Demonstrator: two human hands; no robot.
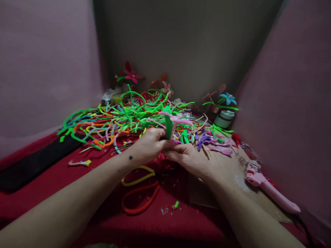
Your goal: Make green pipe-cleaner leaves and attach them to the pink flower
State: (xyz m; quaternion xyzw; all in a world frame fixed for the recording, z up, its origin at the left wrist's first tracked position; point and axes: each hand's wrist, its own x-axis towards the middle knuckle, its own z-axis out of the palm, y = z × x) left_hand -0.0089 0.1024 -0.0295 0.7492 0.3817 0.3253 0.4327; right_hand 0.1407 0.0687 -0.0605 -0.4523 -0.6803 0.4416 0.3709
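Between my two hands stands a pipe-cleaner flower, with pink petals (181, 120) spread at its top and a broad green leaf (168, 125) beside them. My left hand (151, 143) pinches it low down at the base of the leaf. My right hand (190, 156) meets the left there, its fingers closed around the lower stem, which is mostly hidden. Just beyond the hands lies a heap of pipe cleaners (144, 113), mainly green, with red, orange and other colours mixed in. Purple pieces (203, 139) lie close beyond my right hand.
A pink glue gun (274, 196) rests on cardboard (227, 168) at right. Yellow and red loops (141, 199), resembling scissor handles, lie on the red cloth (103, 220). A black strip (38, 160) is at left; a white jar (223, 119) and finished flowers (229, 98) stand behind.
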